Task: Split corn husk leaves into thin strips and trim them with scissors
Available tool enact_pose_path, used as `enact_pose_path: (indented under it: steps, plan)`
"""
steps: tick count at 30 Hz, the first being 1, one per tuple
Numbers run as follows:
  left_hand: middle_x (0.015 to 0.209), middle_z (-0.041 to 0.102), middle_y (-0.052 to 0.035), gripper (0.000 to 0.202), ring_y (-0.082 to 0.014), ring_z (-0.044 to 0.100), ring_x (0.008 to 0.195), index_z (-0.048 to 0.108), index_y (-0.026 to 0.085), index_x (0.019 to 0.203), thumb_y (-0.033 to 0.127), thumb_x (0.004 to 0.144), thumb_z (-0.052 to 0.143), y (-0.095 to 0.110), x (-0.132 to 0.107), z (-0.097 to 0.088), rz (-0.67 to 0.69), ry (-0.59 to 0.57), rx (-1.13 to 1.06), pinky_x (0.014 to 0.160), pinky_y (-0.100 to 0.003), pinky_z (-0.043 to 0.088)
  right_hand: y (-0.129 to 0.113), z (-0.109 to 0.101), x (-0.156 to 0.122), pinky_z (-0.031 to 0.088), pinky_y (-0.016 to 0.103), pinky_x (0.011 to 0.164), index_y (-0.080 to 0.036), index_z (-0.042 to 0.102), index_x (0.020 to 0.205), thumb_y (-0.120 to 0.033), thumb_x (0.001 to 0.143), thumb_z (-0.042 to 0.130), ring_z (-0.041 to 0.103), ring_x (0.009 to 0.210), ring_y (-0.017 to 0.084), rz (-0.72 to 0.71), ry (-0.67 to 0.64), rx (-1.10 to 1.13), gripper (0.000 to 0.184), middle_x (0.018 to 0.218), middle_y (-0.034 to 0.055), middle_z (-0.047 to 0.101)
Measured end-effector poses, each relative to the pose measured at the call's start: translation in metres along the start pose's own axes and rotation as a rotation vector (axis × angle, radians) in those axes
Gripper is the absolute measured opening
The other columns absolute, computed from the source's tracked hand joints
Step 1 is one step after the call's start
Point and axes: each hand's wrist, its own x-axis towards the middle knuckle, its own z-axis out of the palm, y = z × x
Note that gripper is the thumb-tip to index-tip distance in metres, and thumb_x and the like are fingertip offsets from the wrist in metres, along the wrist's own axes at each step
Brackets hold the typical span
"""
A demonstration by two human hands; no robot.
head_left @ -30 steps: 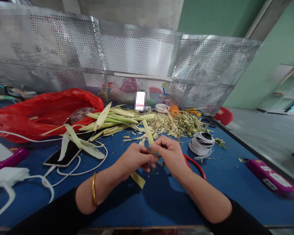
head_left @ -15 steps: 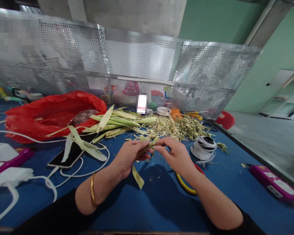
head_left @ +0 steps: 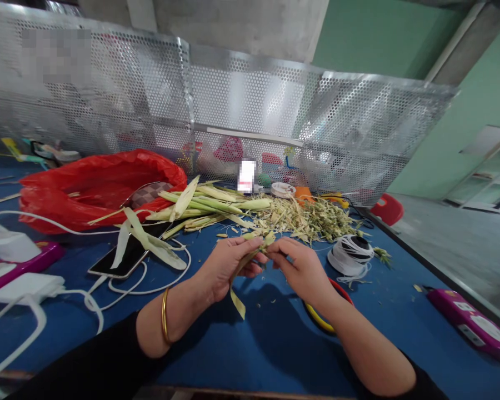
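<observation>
My left hand and my right hand meet above the blue table, both pinched on one pale green leaf strip. Its loose end hangs down below my left hand. A gold bangle sits on my left wrist. Behind my hands lies a bundle of green stalks and a heap of shredded leaf scraps.
A red plastic bag lies at the back left, a phone with white cables beside it. A spool of white cord stands right of my hands, red-and-yellow scissor handles under my right wrist, a magenta case at far right. Perforated metal screen behind.
The leaf strip stood upright between my hands a second ago; it is now folded down low between the fingertips. The view has shifted slightly right.
</observation>
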Motion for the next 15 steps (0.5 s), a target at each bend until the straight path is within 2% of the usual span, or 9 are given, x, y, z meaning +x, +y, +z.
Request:
enact_pose_path:
  steps: [3,5,8,10,15]
  plan:
    - [0.070,0.071,-0.0048,0.024,-0.0074,0.059,0.045,0.069,0.013,0.082,0.037,0.076,0.069,0.0015,-0.0008,-0.0002,-0.102,-0.065,-0.026,0.045,-0.017,0.044,0.0009,-0.0008,-0.0010,0.041,0.025,0.066,-0.020,0.064,0.086,-0.016,0.092,0.043,0.056,0.073,0.015,-0.103,0.002,-0.174,0.022,0.081,0.0043,0.059]
    - [0.075,0.072,-0.0056,0.021,-0.0079,0.061,0.050,0.070,0.013,0.084,0.032,0.074,0.071,0.0009,-0.0001,-0.0012,-0.099,-0.061,-0.049,0.047,-0.016,0.046,0.0014,-0.0005,-0.0012,0.041,0.026,0.068,-0.020,0.064,0.089,-0.017,0.092,0.043,0.056,0.074,0.016,-0.130,0.008,-0.246,0.022,0.083,0.0050,0.060]
    - [0.075,0.071,-0.0047,0.017,-0.0093,0.064,0.056,0.071,0.013,0.082,0.025,0.071,0.073,-0.0006,0.0012,-0.0018,-0.026,-0.009,-0.041,0.052,-0.017,0.048,0.0007,0.0000,-0.0012,0.041,0.026,0.068,-0.020,0.063,0.086,-0.019,0.092,0.045,0.057,0.074,0.016,-0.086,0.040,-0.284,0.019,0.083,0.0049,0.061]
    - [0.074,0.071,-0.0046,0.018,-0.0098,0.064,0.057,0.072,0.012,0.081,0.026,0.070,0.073,-0.0008,0.0015,-0.0009,0.039,0.022,0.017,0.052,-0.018,0.048,-0.0013,-0.0003,-0.0014,0.040,0.026,0.066,-0.019,0.062,0.084,-0.019,0.092,0.047,0.056,0.072,0.016,-0.050,0.053,-0.288,0.017,0.081,0.0041,0.060]
    - [0.066,0.069,-0.0029,0.016,-0.0103,0.062,0.054,0.072,0.013,0.074,0.026,0.066,0.074,-0.0017,0.0027,0.0023,0.181,0.116,0.151,0.047,-0.017,0.043,-0.0081,0.0016,-0.0041,0.037,0.025,0.061,-0.020,0.059,0.077,-0.019,0.090,0.049,0.053,0.066,0.014,-0.012,0.072,-0.209,0.015,0.076,0.0016,0.058]
